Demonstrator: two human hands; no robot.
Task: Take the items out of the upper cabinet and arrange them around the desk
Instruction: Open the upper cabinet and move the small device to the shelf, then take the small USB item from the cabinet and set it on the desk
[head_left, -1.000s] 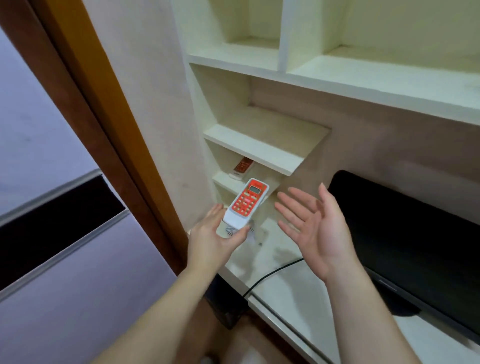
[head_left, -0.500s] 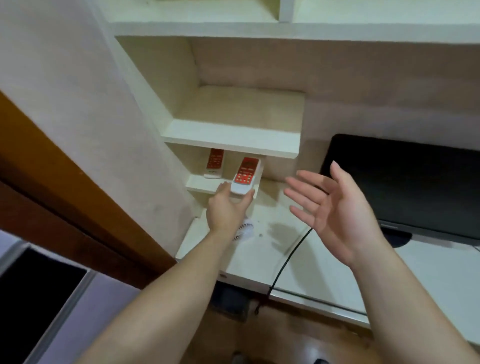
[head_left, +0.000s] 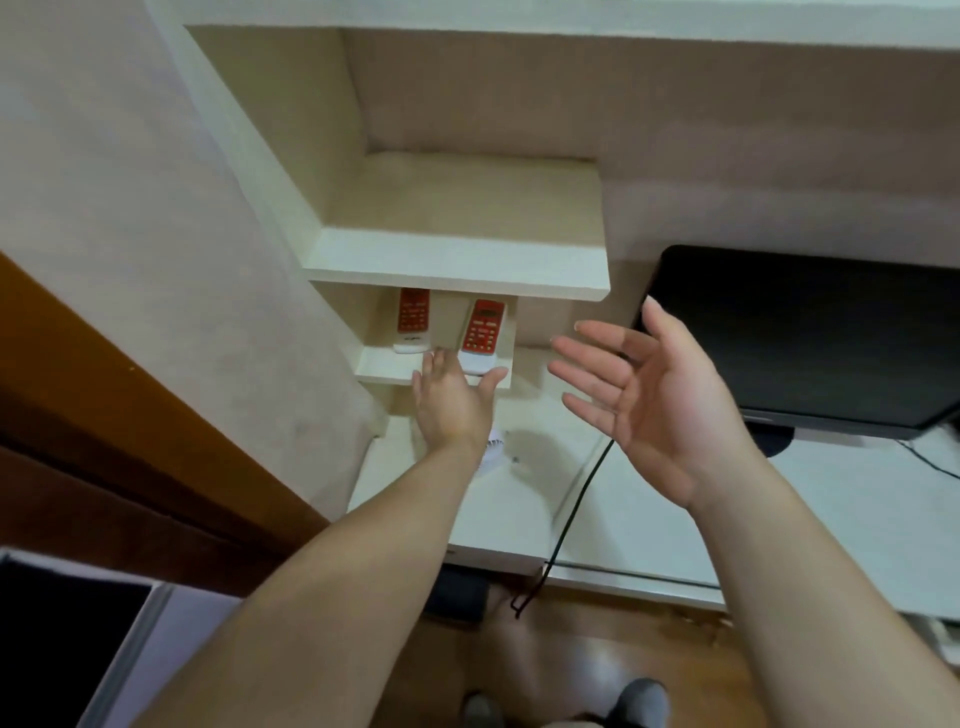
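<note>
Left hand, fingers extended, apparently touches the red-and-white remote on the low shelf, centre frame; right hand hovers open beside the black monitor.

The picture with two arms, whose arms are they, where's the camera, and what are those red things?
The camera sits on a person's head, looking down, so you see their own arms. The left hand reaches to a little shelf and touches the bottom of a red and white remote, which lies on that shelf. A second remote lies beside it. I can't tell whether the fingers grip it. The right hand is open in the air, holding nothing. Below is a white desk with a black screen and a black cable.
</note>
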